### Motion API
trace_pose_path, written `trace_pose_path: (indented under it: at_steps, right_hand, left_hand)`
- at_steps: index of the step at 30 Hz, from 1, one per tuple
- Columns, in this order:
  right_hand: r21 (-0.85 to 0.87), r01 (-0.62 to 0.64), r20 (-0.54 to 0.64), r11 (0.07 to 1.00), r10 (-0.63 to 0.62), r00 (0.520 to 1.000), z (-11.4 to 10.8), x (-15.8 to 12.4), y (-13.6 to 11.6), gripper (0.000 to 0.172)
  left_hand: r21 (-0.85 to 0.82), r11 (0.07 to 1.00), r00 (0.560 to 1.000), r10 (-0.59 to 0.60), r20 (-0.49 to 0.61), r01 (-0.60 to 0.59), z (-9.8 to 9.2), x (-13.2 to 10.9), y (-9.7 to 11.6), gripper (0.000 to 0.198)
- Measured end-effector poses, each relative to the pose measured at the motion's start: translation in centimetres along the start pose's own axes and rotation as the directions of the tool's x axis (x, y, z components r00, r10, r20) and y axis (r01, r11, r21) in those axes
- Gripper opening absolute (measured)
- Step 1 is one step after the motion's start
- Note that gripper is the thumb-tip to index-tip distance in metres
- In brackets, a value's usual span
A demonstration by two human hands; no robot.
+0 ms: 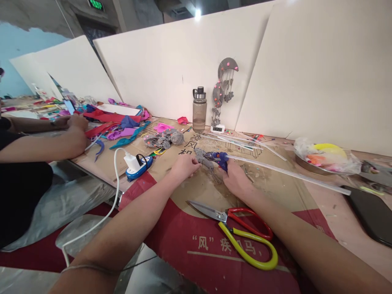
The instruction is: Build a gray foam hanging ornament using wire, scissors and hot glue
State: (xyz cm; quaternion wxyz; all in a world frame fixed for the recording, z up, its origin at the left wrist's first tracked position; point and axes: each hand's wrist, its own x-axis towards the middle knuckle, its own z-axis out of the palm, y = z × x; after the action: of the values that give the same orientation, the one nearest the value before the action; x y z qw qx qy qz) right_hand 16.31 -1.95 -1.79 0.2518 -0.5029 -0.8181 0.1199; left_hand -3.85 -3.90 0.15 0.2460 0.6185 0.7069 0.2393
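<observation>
My right hand (235,178) is wrapped round the handle of a blue glue gun (221,160), and a long clear glue stick (288,173) runs out of its back to the right. The gun's front end points left at a grey yarn piece (204,159). Beside that piece, my left hand (185,166) has thumb and forefinger pinched at its left edge. Whether the fingertips grip the yarn is too small to tell. Large scissors (222,215) with one red and one yellow handle lie nearer to me on the cardboard (196,192).
A water bottle (199,112) and small clock (217,129) stand behind. Grey yarn (163,139) and a power strip (139,167) lie left. At right are a bowl (318,164) and black phone (367,212). Another person's arm (45,145) rests far left.
</observation>
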Motion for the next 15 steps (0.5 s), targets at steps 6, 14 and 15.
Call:
trace_pose_path:
  at_steps: [6,14,15]
  right_hand:
    - [-0.060,0.036,0.038,0.998,-0.033,0.999,0.47,0.27,-0.10,0.030]
    - [-0.116,0.107,-0.002,0.987,-0.108,0.994,-0.22,-0.62,0.35,0.032]
    - [-0.117,0.105,-0.007,0.988,-0.107,0.994,-0.30,-0.69,0.37,0.032]
  left_hand:
    - [0.018,1.000,1.000,0.004,-0.009,-0.003,0.07,0.14,-0.07,0.021]
    - [0.032,0.999,1.000,0.024,0.003,-0.024,0.16,0.33,-0.45,0.021]
    - [0.041,0.999,1.000,0.028,0.003,-0.028,0.18,0.37,-0.49,0.021]
